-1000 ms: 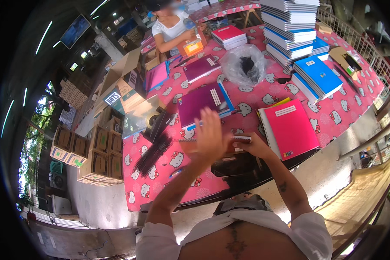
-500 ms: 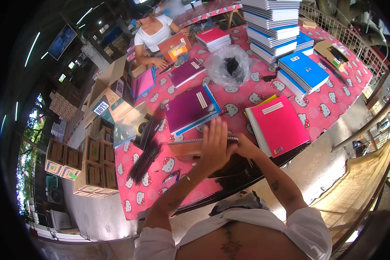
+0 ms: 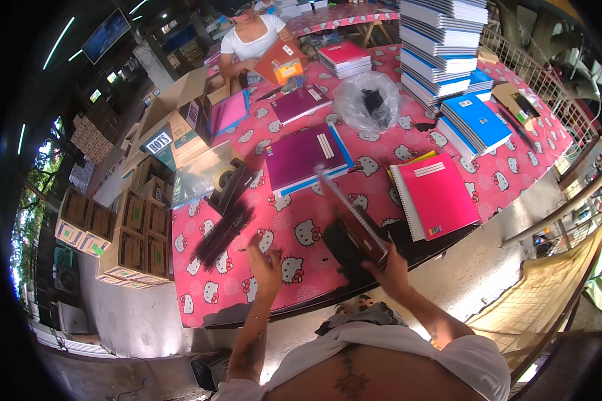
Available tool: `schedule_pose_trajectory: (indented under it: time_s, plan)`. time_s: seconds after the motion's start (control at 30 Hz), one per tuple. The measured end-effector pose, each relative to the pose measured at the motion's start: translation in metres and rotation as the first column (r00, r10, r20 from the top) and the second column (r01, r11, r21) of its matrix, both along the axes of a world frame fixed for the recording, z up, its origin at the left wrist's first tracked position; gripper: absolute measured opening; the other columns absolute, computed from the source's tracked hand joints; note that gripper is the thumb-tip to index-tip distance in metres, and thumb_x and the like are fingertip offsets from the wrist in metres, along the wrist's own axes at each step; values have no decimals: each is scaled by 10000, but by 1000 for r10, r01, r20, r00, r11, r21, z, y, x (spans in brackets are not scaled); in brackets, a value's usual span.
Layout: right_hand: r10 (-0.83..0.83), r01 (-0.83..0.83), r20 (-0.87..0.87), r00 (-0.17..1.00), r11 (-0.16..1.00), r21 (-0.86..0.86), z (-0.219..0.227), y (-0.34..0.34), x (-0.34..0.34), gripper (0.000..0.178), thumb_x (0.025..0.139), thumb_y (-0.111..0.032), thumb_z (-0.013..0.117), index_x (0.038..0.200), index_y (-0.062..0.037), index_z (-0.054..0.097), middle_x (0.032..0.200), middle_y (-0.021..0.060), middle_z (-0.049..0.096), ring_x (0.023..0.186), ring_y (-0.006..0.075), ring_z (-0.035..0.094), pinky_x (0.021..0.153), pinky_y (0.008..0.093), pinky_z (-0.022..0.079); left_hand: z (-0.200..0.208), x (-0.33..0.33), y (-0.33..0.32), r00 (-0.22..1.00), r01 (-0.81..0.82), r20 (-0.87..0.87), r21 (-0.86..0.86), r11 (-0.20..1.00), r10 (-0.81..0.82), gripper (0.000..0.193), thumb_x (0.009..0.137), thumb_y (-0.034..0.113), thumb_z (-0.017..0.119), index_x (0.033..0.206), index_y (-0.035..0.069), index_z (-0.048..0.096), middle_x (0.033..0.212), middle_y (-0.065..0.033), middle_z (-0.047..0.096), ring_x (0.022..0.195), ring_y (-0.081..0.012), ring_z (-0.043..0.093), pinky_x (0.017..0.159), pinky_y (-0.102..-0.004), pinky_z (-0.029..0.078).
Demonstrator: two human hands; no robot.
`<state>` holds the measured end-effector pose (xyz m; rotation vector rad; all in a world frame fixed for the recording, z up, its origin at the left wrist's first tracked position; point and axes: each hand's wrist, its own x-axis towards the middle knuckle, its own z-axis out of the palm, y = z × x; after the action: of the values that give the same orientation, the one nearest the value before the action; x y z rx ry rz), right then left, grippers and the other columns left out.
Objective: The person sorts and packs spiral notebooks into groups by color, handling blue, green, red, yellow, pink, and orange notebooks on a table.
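My right hand (image 3: pixel 389 274) grips a spiral notebook (image 3: pixel 356 224) by its near end. The notebook stands on edge, tilted, with its wire spine uppermost and a brownish cover; its far end is blurred. My left hand (image 3: pixel 266 267) is off the notebook, over the table near a bundle of thin black binding wires (image 3: pixel 226 235), with index finger and thumb apart. Nothing shows clearly between those fingers. Beyond the notebook lies a purple notebook (image 3: pixel 299 159) on a blue-edged one. To the right are a pink notebook (image 3: pixel 435 194) and others under it.
A tall notebook stack (image 3: pixel 441 53) and blue notebooks (image 3: pixel 476 123) stand at the far right. A clear plastic bag (image 3: pixel 368 103) sits mid-table. Cartons (image 3: pixel 140 234) are piled left of the table (image 3: pixel 308 234). Across it, another person (image 3: pixel 254 40) handles a brown notebook (image 3: pixel 279 63).
My left hand has left the notebook's side and moved left and nearer. The notebook has swung from lying crosswise to slanting away from me, still in my right hand. The view has shifted slightly.
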<state>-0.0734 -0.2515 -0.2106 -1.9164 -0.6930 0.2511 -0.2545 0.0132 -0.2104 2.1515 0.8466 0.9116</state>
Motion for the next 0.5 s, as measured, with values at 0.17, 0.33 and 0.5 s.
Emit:
schedule_pose_trajectory:
  time_s: [0.17, 0.33, 0.5]
  plan:
    - [293, -309, 508, 810, 949, -55, -12, 22, -39, 560, 813, -273, 780, 1328, -211, 568, 1432, 121, 450, 1232, 377, 503, 974, 501, 450, -63, -58, 9, 765, 210, -637, 381, 900, 92, 626, 964, 322, 612, 1467, 23, 389, 1433, -318, 389, 1317, -499, 405, 1123, -543, 340]
    - [268, -169, 832, 486, 963, -211, 5, 88, -27, 517, 804, -286, 747, 1295, -216, 598, 1248, 62, 495, 1170, 281, 475, 980, 473, 397, -69, -73, 39, 844, 96, -532, 280, 955, 71, 576, 964, 392, 586, 1418, 58, 469, 1255, -236, 564, 1215, -403, 539, 963, -479, 485]
    - [93, -114, 856, 509, 993, -41, 47, 130, -18, 280, 875, -231, 678, 1145, -157, 657, 1015, 69, 537, 946, 293, 528, 837, 433, 439, 3, -41, 15, 969, 160, 230, -859, 487, 87, 483, 1029, 470, 482, 1280, 62, 538, 975, -97, 638, 844, -253, 686, 703, -376, 574]
